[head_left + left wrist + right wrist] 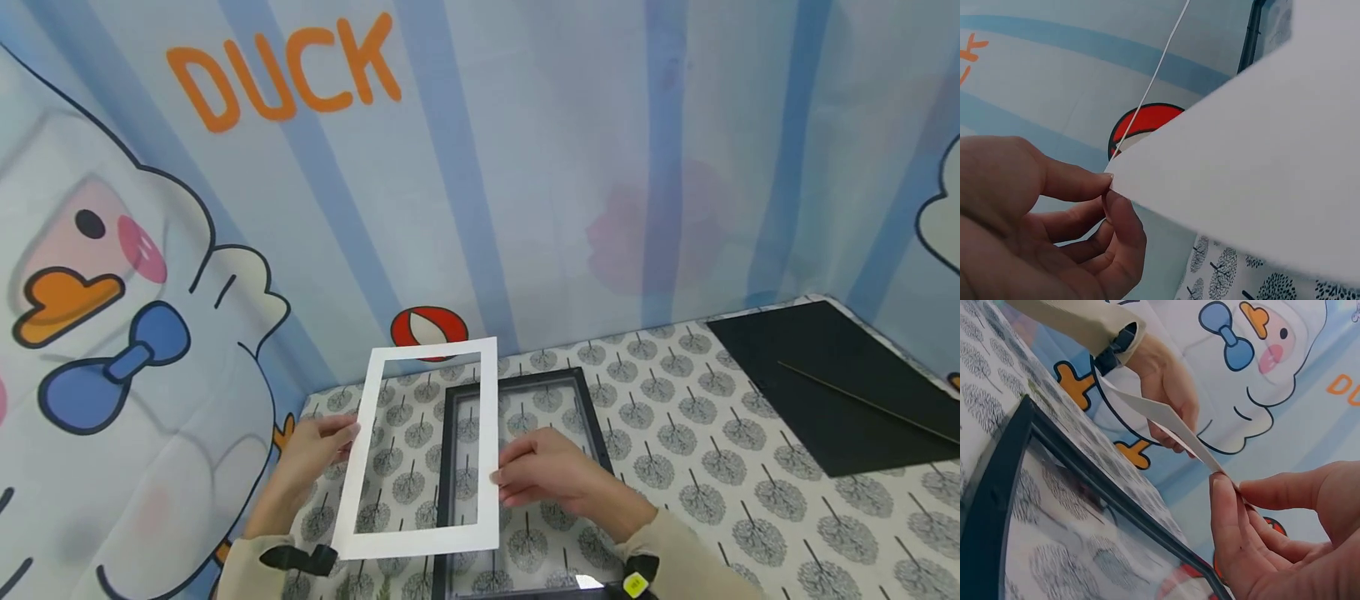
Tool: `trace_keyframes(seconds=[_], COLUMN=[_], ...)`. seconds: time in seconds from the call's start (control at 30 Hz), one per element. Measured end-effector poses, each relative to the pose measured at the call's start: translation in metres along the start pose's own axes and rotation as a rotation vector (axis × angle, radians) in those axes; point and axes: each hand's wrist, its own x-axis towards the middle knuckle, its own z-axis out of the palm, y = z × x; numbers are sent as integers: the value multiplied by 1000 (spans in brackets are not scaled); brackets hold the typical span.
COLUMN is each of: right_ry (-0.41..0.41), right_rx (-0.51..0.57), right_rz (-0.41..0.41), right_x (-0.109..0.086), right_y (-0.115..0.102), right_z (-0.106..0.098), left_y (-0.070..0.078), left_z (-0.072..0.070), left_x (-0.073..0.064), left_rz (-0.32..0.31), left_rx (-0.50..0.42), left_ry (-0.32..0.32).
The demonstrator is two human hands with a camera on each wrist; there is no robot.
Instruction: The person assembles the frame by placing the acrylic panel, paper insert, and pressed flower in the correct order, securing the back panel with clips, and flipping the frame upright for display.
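A white picture mat [416,542], a flat rectangular border around a large open window, is held up above the table in the head view. My left hand [311,454] pinches its left edge between thumb and fingers. On the opposite edge my right hand [551,471] has the same kind of pinch, seen closely in the right wrist view. Below and to the right lies a black picture frame [595,421] with a clear pane in it. The mat overlaps the frame's left side in the head view. The frame's lower edge is partly cut off.
A black flat panel [810,425] lies at the right of the table, with a thin strip [862,394] across it. The tablecloth [660,471] has a tree print. Behind stands a striped blue curtain [540,208] with a duck drawing.
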Motion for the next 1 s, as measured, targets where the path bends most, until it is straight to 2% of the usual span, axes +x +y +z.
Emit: trace_keyframes(seconds=[0.17,0.5,0.7,0.9,1.0], right_ry=[13,12,-2,-19,-11], right_rx=[-39,-120,-182,-193,-222], right_rz=[-13,-8,16,14,27], right_x=[-9,-27,-36,-39,-42], right_y=[-2,-6,-4,3,7], right_z=[-17,-42,-58,-69,-78], left_y=[11,23,29,32,32], left_z=[12,34,53,62,65], left_x=[-3,-8,-7,-8,-8], left_rz=[32,34,74,75,79], left_rx=[-23,-90,-123,-149,-123], left_ry=[-12,-75,-155,-177,-247])
